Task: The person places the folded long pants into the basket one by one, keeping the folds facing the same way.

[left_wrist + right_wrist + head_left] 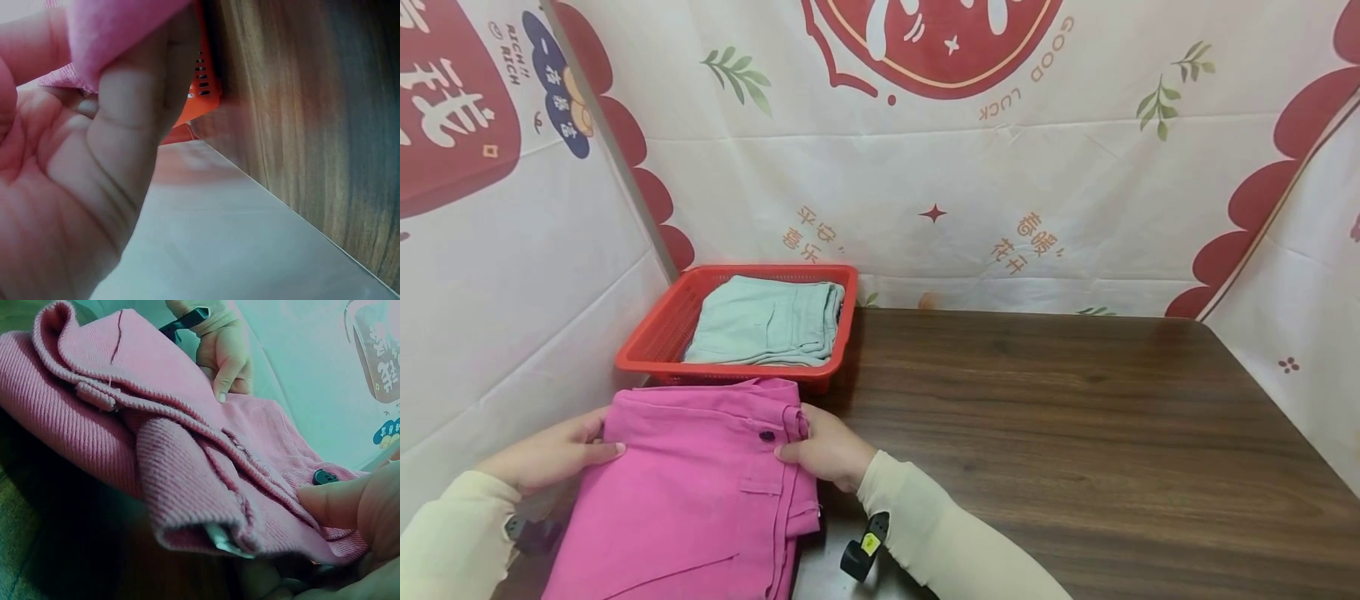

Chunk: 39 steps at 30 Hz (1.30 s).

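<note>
A folded pair of bright pink trousers (692, 483) is held up between both hands, in front of the basket. My left hand (561, 450) grips its left edge, thumb on top and fingers underneath. On the opposite edge, my right hand (827, 446) pinches the waistband beside a dark button (767, 436). In the right wrist view, the layered waistband (187, 425) shows ribbed fabric and a belt loop. Just behind the trousers stands a red plastic basket (632, 354), and folded pale green trousers (760, 321) lie inside it.
The dark wooden table (1060, 425) stretches to the right. A white printed cloth (925, 167) hangs along the back, and similar cloth walls rise at the left and right. Each wrist wears a small black camera, one of them (865, 546) near the right sleeve.
</note>
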### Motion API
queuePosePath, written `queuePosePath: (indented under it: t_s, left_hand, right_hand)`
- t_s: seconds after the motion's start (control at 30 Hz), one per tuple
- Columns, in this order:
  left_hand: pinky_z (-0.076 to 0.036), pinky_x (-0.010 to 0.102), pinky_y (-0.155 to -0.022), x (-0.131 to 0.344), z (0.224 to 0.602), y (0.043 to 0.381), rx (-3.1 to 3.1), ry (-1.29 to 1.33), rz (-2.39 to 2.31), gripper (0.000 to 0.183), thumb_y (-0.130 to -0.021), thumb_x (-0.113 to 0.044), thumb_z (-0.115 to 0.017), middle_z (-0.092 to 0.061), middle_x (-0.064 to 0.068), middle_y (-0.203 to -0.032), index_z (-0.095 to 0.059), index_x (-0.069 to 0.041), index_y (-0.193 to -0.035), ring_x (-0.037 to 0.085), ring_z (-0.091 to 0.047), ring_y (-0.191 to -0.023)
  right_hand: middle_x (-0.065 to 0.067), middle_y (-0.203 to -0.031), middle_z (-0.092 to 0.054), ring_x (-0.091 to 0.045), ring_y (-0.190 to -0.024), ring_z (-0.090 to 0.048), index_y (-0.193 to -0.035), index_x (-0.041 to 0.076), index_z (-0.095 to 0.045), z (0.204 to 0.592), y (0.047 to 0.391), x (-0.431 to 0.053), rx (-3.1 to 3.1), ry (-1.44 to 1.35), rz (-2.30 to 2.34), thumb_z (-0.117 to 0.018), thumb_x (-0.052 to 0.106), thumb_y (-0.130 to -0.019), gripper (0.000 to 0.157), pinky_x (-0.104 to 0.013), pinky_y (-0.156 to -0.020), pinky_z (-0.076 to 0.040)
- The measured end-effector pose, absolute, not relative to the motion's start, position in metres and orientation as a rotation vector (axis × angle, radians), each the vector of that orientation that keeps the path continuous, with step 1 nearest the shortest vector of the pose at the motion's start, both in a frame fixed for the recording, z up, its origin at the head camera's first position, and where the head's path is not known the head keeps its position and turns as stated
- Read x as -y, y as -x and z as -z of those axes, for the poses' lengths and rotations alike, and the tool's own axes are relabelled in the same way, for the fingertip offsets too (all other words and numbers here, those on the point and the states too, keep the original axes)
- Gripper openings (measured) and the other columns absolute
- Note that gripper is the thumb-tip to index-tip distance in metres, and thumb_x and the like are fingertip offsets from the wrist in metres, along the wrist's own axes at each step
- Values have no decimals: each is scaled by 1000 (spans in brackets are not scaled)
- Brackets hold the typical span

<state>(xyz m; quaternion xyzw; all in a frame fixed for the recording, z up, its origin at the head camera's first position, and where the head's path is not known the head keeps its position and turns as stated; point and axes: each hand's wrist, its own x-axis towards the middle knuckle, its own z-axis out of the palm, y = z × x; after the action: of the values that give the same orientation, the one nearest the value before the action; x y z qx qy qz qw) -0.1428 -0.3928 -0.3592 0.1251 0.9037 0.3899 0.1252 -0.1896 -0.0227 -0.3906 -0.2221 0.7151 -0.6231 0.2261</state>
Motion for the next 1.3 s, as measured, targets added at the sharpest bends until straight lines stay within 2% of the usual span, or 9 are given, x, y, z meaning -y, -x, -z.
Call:
queuePosePath:
  t_s: [0.07, 0.2, 0.33, 0.57, 0.97, 1.3]
  left_hand:
    - [-40, 13, -90, 393, 360, 143, -2628, -407, -1174, 61, -99, -9, -56, -46, 35, -137, -26, 16, -146, -15, -42, -113]
    - [-42, 13, -88, 393, 359, 143, -2628, -482, -1206, 52, -100, -4, -54, -52, 31, -131, -31, 17, -141, -11, -48, -112]
    - [-40, 12, -89, 391, 354, 141, -2681, -438, -1159, 53, -100, -9, -56, -52, 27, -132, -34, 14, -142, -13, -45, -112]
    - [-39, 12, -91, 389, 347, 138, -2730, -404, -1094, 54, -100, -12, -56, -52, 28, -135, -34, 11, -144, -15, -42, -114]
    - [-36, 9, -87, 388, 332, 134, -2858, -371, -989, 52, -100, -16, -58, -53, 29, -135, -39, 7, -143, -19, -37, -113]
    - [-38, 9, -86, 383, 323, 134, -2915, -377, -951, 52, -99, -15, -59, -55, 28, -132, -40, 7, -143, -18, -39, -111]
  right_hand:
    - [-3, -104, -64, -15, -90, -59, -122, 6, -58, 390, 190, 22, -1967, 612, 1721, -67, -1, -88, 35, -30, -80, -52]
    - [-3, -105, -64, -15, -90, -59, -123, 6, -58, 389, 190, 21, -1978, 617, 1725, -68, 0, -88, 36, -30, -80, -52]
    - [-3, -104, -65, -15, -89, -59, -123, 6, -59, 386, 190, 20, -1985, 626, 1738, -68, -1, -88, 37, -30, -80, -52]
    - [-3, -104, -65, -17, -91, -59, -123, 8, -59, 381, 187, 18, -1973, 600, 1772, -68, -1, -87, 38, -35, -84, -52]
    - [-1, -106, -64, -16, -94, -60, -127, 12, -58, 367, 189, 13, -2010, 680, 1734, -68, 3, -89, 40, -34, -87, -52]
    - [-2, -107, -64, -16, -96, -60, -127, 13, -58, 358, 190, 7, -2020, 709, 1722, -68, 6, -90, 38, -36, -88, -52]
